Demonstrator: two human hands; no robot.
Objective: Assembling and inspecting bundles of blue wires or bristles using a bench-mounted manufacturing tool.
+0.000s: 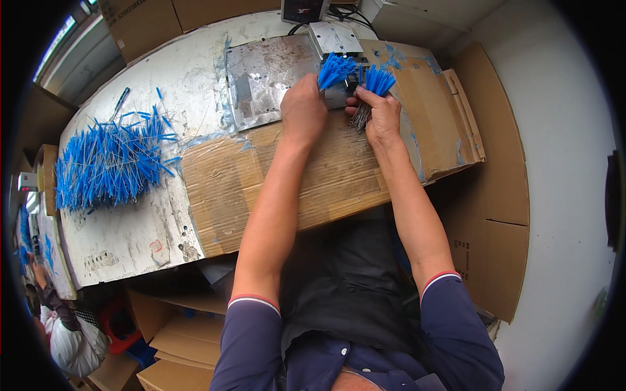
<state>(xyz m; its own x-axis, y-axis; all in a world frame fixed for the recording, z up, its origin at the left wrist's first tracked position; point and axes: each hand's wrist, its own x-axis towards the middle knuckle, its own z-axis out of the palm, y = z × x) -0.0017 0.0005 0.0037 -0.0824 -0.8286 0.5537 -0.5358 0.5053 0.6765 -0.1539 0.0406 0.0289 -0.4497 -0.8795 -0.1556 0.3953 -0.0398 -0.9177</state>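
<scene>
My left hand (pixel 304 107) is closed around a bundle of thin pieces with blue ends (pixel 336 70), which fan out above the fist. In my right hand (pixel 383 116) is a second bundle of blue-ended wires (pixel 379 81), gripped between thumb and fingers, with thin grey wire ends hanging below. Both hands are side by side over the bench, just in front of a small metal machine (pixel 334 39). A small black part (pixel 351 83) of it shows between the two bundles. A large loose heap of the same blue-ended wires (pixel 111 163) lies on the left of the bench.
Flattened cardboard (pixel 280 182) covers the bench's front edge, beside a worn metal plate (pixel 264 85). Cardboard (pixel 489 163) stands along the right wall. Open boxes (pixel 189 339) are below on the left. Another person (pixel 68 332) sits at the far left.
</scene>
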